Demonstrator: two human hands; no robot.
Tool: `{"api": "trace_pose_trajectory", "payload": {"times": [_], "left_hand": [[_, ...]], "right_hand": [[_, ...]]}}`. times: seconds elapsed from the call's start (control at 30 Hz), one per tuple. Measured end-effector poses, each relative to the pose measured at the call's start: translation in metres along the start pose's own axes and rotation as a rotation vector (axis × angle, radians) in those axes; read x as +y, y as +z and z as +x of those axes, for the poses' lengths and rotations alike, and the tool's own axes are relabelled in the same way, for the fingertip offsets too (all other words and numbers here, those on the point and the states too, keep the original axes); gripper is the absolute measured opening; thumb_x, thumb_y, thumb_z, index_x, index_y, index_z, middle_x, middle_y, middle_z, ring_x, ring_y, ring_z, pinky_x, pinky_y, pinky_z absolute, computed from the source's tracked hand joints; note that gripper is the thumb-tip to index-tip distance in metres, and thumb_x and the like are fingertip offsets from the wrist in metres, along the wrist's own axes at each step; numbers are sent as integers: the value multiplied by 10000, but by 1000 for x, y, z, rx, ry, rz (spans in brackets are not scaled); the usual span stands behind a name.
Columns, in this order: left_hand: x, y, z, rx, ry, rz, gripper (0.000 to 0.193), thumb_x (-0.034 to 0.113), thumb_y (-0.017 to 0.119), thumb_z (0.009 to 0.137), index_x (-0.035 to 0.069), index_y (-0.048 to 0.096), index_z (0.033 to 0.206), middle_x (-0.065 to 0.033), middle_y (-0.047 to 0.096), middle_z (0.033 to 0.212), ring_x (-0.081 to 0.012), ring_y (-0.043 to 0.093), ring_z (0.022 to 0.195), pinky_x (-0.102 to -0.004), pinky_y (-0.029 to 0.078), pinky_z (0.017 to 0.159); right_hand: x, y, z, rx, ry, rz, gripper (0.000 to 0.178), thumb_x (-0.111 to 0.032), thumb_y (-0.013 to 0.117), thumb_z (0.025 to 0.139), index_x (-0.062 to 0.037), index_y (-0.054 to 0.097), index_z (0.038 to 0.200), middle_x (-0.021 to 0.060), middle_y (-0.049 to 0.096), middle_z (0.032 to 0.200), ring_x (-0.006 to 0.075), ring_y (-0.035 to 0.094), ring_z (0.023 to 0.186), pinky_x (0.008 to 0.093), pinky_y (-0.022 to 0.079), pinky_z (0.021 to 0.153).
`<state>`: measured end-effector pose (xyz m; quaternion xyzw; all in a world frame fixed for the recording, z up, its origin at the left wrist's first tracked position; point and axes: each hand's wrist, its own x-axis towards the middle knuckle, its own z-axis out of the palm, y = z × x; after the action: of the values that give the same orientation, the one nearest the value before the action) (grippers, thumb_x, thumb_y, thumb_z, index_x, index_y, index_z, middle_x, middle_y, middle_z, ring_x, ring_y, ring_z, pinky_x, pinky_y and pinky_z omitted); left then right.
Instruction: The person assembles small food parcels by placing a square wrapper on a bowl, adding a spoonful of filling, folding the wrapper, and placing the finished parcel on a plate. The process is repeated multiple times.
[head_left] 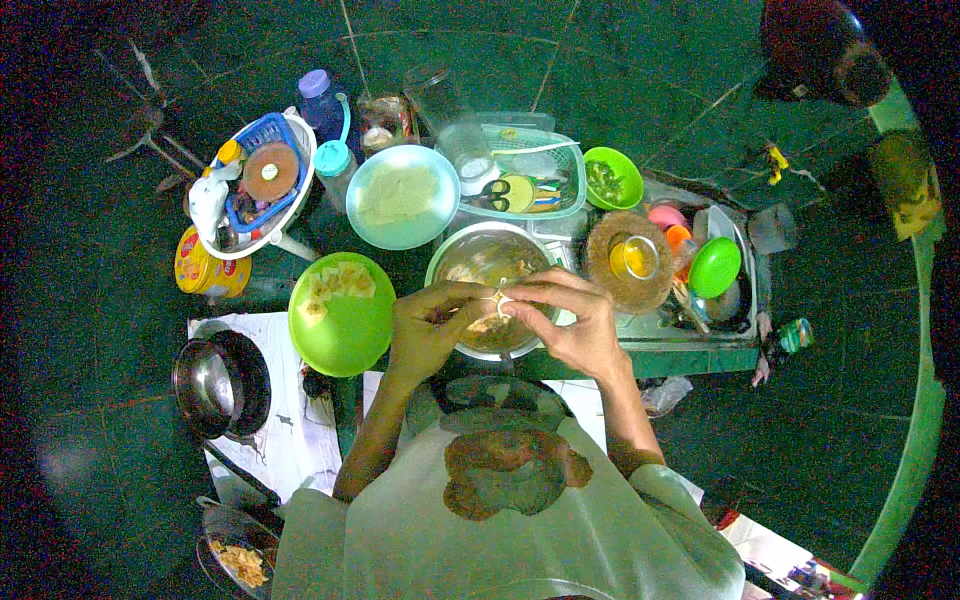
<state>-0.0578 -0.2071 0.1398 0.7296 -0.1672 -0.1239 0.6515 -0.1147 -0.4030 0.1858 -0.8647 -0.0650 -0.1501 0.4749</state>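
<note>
Dark-green tiled surfaces point(650, 60) around a round silver metal bowl point(478, 241).
Lime-green round plate point(345, 345) of pale pieces point(345, 281), nine o'clock from the bowl; pale-blue round plate point(403, 161) of cream sheets point(400, 198), half past ten; left hand point(428, 322) and right hand point(578, 325), grips both clamped on one small whitish piece point(500, 298) above the bowl; brown round disc point(604, 262), near three.

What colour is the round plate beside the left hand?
The plate is bright green, best seen in the head view.

The metal bowl point(498, 246) looks shiny, the green plate point(350, 334) smooth plastic.
</note>
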Motion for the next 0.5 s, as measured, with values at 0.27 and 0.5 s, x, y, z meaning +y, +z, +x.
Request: {"api": "trace_pose_trajectory", "payload": {"times": [0.27,0.5], "left_hand": [[-17,-19,-5,-43,-140,-93,215,121,757,881,27,722,1072,-68,748,952,-119,688,829,-261,551,755],[-39,-48,-18,-86,-278,-355,220,86,696,924,22,655,1130,-73,692,1050,-165,682,965,-320,600,803]], "right_hand": [[-4,15,6,-163,277,76,137,-106,757,879,-41,770,999,56,751,966,105,651,825,290,532,748],[-1,36,21,-261,298,187,230,-112,745,894,-45,730,1113,37,740,1043,97,642,926,286,518,867]]}}
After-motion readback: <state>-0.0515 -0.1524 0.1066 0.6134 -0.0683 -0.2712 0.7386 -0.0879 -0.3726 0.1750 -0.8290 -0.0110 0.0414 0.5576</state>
